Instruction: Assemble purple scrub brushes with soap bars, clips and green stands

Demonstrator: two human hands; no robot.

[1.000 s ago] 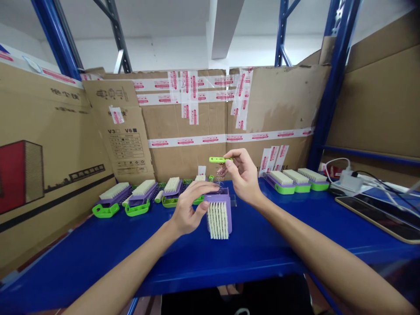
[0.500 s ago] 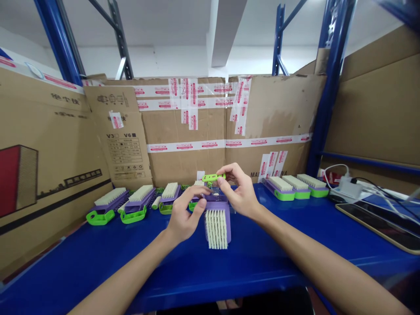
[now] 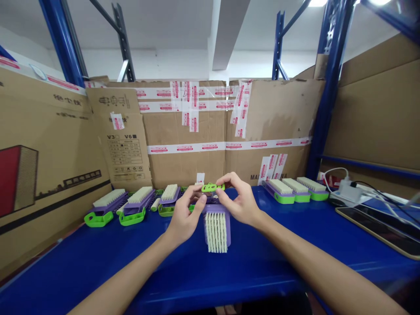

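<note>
A purple brush head [image 3: 217, 229] with cream bristles lies on the blue table, its bristles toward me. Just above its far end is a small green piece [image 3: 212, 187]. My right hand [image 3: 241, 199] pinches the right end of that green piece between thumb and fingers. My left hand [image 3: 187, 212] is at the left side of the brush's far end, with thumb and fingers closed around it and the fingertips near the green piece. The far end of the brush is partly hidden by both hands.
Several purple brushes with green parts [image 3: 132, 217] stand in a row at the left. Three brushes with green ends [image 3: 285, 199] sit at the back right. A phone [image 3: 377, 229], a white charger [image 3: 350, 190] and cables lie at the right. Cardboard [image 3: 187, 164] walls the back.
The green piece has come down closer to the far end of the brush, along with my right hand. My left fingertips have moved up toward it.
</note>
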